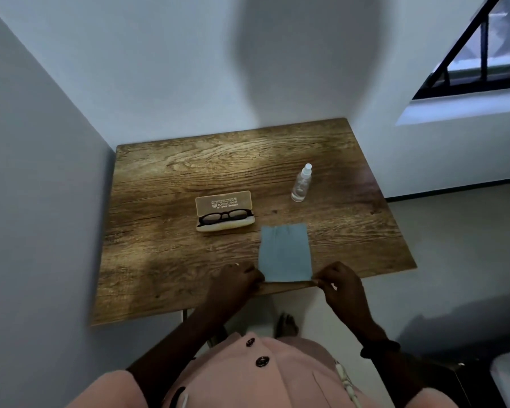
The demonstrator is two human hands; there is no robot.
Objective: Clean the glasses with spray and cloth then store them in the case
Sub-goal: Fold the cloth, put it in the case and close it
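Black-framed glasses (224, 217) lie in an open beige case (223, 225) at the middle of the wooden table (165, 260), the case lid standing up behind them. A clear spray bottle (301, 184) with a white nozzle stands upright to the right of the case. A blue-grey cloth (285, 253) lies flat near the table's front edge. My left hand (238, 280) pinches the cloth's near left corner. My right hand (337, 282) pinches its near right corner.
The table stands in a corner, with white walls at its left and back. Beyond its right edge the floor (454, 245) is open. A barred window (483, 54) is at the upper right. A foot (286, 323) shows under the front edge.
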